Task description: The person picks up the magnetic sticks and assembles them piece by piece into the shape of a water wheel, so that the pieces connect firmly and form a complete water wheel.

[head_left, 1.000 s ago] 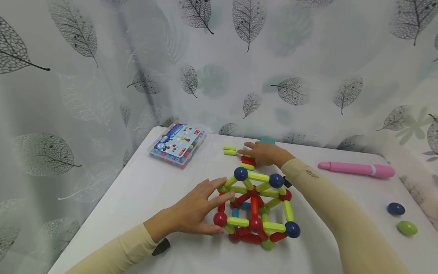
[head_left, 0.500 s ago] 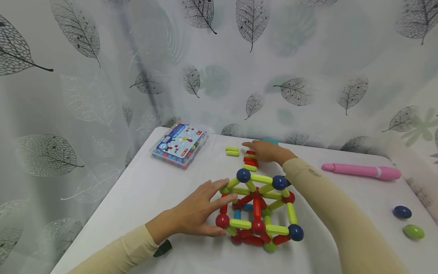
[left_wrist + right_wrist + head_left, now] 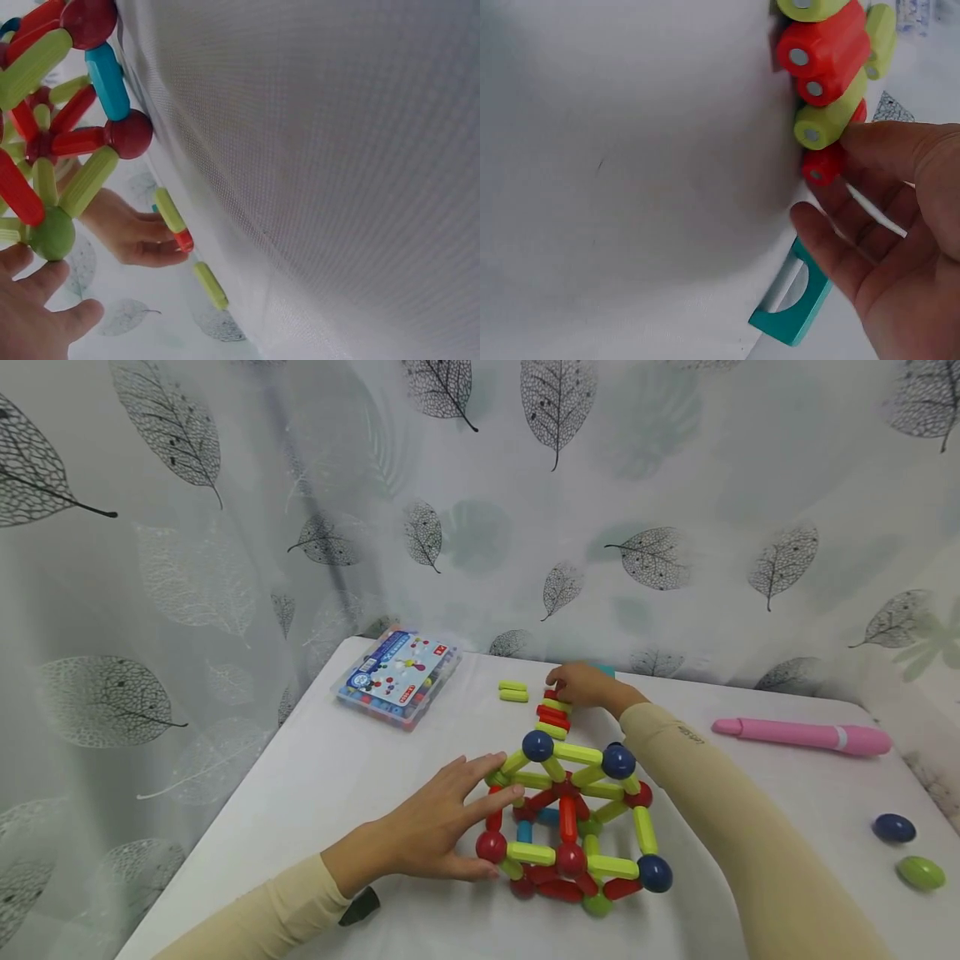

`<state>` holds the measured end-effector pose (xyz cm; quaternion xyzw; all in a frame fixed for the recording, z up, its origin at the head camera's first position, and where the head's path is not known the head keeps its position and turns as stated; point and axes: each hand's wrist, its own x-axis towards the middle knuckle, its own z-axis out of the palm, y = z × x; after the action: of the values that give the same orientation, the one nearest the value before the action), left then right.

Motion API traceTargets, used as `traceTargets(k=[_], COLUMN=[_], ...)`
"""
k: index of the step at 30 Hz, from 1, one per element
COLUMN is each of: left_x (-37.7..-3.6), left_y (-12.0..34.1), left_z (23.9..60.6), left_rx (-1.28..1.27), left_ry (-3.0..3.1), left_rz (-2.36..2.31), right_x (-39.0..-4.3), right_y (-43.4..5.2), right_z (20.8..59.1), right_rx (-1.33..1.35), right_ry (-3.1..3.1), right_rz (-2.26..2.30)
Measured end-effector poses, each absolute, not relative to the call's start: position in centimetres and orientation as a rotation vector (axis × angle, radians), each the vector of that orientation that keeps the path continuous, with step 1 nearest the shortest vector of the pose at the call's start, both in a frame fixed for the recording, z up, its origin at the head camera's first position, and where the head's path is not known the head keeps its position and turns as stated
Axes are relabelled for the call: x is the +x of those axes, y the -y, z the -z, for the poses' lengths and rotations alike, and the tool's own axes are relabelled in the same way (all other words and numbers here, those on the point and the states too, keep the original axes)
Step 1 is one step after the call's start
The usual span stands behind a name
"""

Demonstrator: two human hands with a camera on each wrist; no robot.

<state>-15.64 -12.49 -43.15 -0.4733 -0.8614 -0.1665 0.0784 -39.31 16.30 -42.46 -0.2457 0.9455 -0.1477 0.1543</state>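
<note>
A frame of magnetic rods and balls (image 3: 572,860) in yellow-green, red and blue stands on the white table. My left hand (image 3: 438,822) lies at its left side with fingers spread; in the left wrist view its fingertips are at a green ball (image 3: 52,234). Farther back, my right hand (image 3: 588,685) is at the far end of a row of red and yellow-green magnetic rods (image 3: 553,713). Its thumb and fingers pinch the end red rod (image 3: 822,166), the thumb lying against the neighbouring yellow-green rod (image 3: 819,127).
Two yellow-green rods (image 3: 513,693) lie left of the row. A clear plastic box (image 3: 397,677) of parts sits back left. A teal piece (image 3: 791,322) is behind the right hand. To the right are a pink pen-like object (image 3: 802,735), a blue ball (image 3: 894,828) and a green ball (image 3: 921,872).
The right hand's fingers, stretched out over the far end of the rods before, have drawn in around the end red rod. My left hand has kept its place at the frame.
</note>
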Motion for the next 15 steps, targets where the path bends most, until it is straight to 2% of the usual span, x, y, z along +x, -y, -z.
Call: traceTargets(k=[4,11,15], left_x=[-15.6,-15.4,-15.3], left_y=[12.2,12.2,12.3], left_z=[43.0,42.8,43.0], left_rx=[-1.427,-1.414,-1.413], left_ry=[2.575,2.576,2.573], left_rz=[0.511,0.508,0.518], right_x=[-39.3,-37.9,-36.6], right_y=[-17.2,-20.2,-22.1], right_z=[41.9,39.2,37.9], right_rx=[-0.546,-0.032,0.175], right_ry=[-2.659,-2.151,-1.763], right_rz=[0.676,1.688,2.108])
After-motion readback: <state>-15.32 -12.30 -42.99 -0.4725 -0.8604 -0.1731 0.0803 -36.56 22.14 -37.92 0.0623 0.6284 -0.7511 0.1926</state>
